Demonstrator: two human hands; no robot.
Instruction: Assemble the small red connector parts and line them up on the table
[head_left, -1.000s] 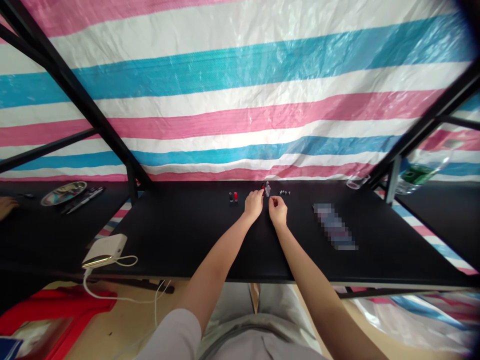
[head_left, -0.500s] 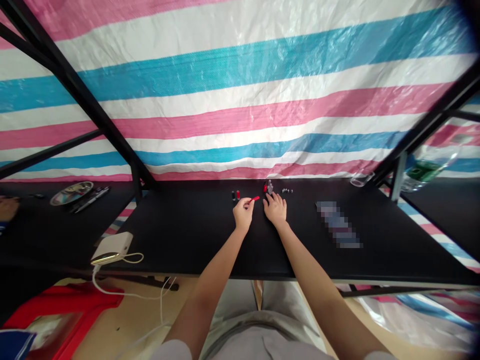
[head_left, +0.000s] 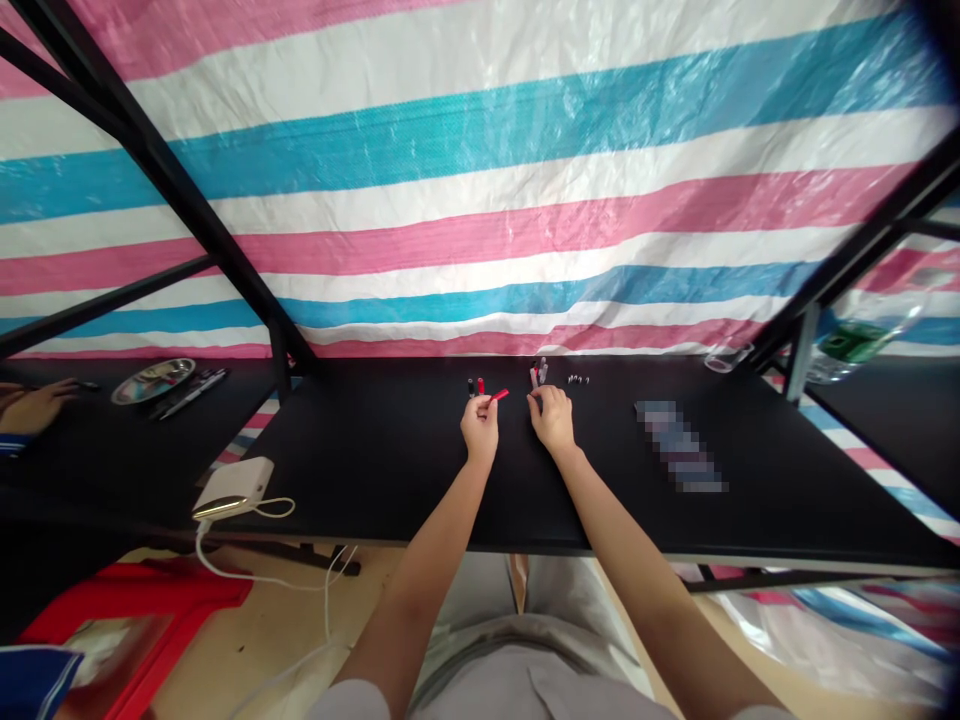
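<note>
Head view: the left hand (head_left: 480, 428) pinches a small red tube (head_left: 496, 395) between its fingertips, while the half-curled right hand (head_left: 553, 420), its grip unclear, sits just below upright small tubes (head_left: 537, 376) on the black table (head_left: 360, 470); tiny metal pieces (head_left: 577, 380) lie just beyond.

1. No text, label, brand or number can be read in this view.
2. The green label on the plastic bottle (head_left: 851, 342), beyond the far right corner of the surface (head_left: 360, 470), is too small and blurred to read.
3. The oblong item (head_left: 679, 447) on the right part of the surface is pixelated, hiding any print on it.
</note>
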